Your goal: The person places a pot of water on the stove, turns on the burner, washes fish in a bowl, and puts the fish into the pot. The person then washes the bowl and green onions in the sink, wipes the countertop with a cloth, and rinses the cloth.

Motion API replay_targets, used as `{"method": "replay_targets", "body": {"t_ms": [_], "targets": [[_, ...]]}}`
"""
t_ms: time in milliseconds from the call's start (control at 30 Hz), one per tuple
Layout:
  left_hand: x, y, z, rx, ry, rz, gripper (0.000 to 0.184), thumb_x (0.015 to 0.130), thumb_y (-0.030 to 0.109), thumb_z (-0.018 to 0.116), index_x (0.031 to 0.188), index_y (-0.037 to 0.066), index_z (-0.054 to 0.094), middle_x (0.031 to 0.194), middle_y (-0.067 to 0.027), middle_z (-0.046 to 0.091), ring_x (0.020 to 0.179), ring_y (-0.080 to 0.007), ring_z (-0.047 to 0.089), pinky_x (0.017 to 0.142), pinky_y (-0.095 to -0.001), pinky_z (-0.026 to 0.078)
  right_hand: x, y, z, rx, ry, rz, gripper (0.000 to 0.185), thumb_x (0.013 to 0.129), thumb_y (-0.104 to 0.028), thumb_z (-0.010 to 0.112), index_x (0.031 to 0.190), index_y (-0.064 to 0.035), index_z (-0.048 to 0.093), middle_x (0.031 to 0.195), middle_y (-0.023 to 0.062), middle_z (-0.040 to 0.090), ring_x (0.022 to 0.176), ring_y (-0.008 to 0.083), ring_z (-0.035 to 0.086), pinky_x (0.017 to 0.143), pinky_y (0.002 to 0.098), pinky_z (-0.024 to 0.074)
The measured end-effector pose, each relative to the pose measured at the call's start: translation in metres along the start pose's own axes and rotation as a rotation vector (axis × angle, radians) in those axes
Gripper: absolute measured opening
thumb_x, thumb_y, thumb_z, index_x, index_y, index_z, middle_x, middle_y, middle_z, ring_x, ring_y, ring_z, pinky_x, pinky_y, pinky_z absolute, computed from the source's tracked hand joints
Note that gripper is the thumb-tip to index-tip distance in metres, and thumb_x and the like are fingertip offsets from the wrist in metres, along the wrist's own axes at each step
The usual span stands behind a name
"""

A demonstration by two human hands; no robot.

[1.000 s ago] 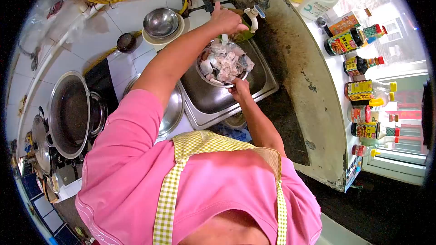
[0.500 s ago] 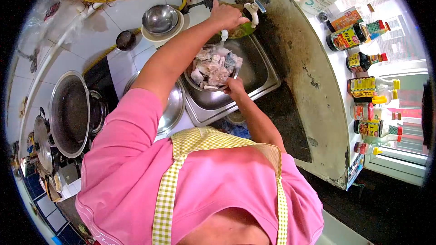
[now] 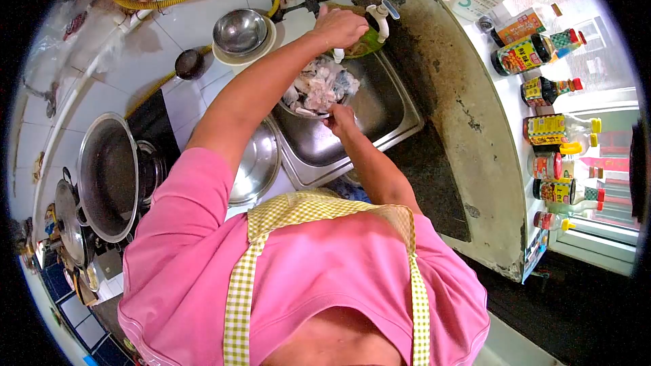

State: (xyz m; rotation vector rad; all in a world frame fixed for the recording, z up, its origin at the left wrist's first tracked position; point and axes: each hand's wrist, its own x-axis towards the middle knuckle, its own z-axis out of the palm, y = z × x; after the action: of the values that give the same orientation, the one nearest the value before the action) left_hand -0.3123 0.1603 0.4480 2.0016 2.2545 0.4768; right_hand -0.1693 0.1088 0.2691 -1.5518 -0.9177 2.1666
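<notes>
- Right fingers and thumb pinch the near rim of a metal bowl [image 3: 303, 116]; the right hand [image 3: 342, 120] supports it from one side (the undersides of the fingers are hidden).
- The left hand [image 3: 341, 29] lies over the top of a tap, thumb raised; whether its curled fingers grip anything I cannot tell, since the hand covers the part beneath.
- From under that hand a white spout [image 3: 338, 56] points down beside the bowl's contents; whether water runs is too small to tell.
- The bowl sits over the left part of the steel sink [image 3: 390, 98], heaped with pale, raw-looking chunks [image 3: 317, 87], some grey-skinned (fish, perhaps).
- Handling, as a judgement: the loaded bowl should be fairly heavy and stiff, its rim slick if wet. A one-sided pinch could let it tip; opposite rims, or a palm beneath, would be surer. The chunks are likely soft, slippery and easily torn, better cupped than squeezed.
- Further out: a second tap with a blue handle [image 3: 390, 9], a wide metal basin [image 3: 261, 166] left of the sink, and a small steel bowl [image 3: 240, 32] beyond the left forearm.
- Furthest: a deep pot [image 3: 107, 179] at left, sauce bottles [image 3: 522, 56] along the right-hand ledge.
</notes>
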Motion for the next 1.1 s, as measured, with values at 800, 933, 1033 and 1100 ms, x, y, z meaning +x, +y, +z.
{"method": "replay_targets", "body": {"t_ms": [800, 933, 1033, 1100], "targets": [[-0.009, -0.015, 0.018, 0.017, 0.365, 0.332, 0.028, 0.063, 0.034, 0.055, 0.075, 0.01, 0.062, 0.093, -0.0064, 0.053, 0.091, -0.0248, 0.045, 0.085, -0.0394, 0.03, -0.059, -0.055, -0.064, -0.246, 0.065, -0.183, 0.011, 0.069, -0.004, 0.05, 0.079, -0.0028, 0.045, 0.061, 0.0079, 0.05, 0.046, 0.0193, 0.05, 0.033, 0.0299, 0.0372], [-0.045, 0.017, 0.013, -0.539, 0.981, -0.049, 0.039, 0.068, 0.025, 0.06, 0.101, 0.007, 0.05, 0.102, -0.0147, 0.046, 0.096, -0.0309, 0.042, 0.086, -0.0404, 0.03, -0.03, -0.052, -0.11, -0.386, 0.022, -0.226, 0.013, 0.07, -0.004, 0.046, 0.082, -0.0014, 0.05, 0.066, 0.0089, 0.053, 0.048, 0.0201, 0.052, 0.035, 0.0317, 0.0425], [-0.1, 0.046, 0.086, -0.742, 0.547, -0.427, 0.062, 0.066, 0.03, 0.063, 0.117, 0.007, 0.037, 0.114, -0.0197, 0.038, 0.108, -0.0342, 0.035, 0.09, -0.0423, 0.029, -0.085, -0.082, -0.094, -0.508, 0.141, -0.223, 0.021, 0.071, -0.005, 0.045, 0.09, -0.0008, 0.052, 0.073, 0.0105, 0.055, 0.054, 0.0208, 0.055, 0.037, 0.0316, 0.0441], [-0.119, 0.074, 0.124, -0.849, 0.121, -0.639, 0.094, 0.059, 0.049, 0.065, 0.13, 0.013, 0.014, 0.129, -0.0286, 0.011, 0.12, -0.0413, 0.018, 0.098, -0.043, 0.018, -0.081, -0.087, -0.11, -0.512, 0.106, -0.256, 0.023, 0.07, -0.002, 0.045, 0.092, -0.0037, 0.049, 0.067, 0.0073, 0.054, 0.049, 0.0184, 0.052, 0.035, 0.0311, 0.0416]]}}
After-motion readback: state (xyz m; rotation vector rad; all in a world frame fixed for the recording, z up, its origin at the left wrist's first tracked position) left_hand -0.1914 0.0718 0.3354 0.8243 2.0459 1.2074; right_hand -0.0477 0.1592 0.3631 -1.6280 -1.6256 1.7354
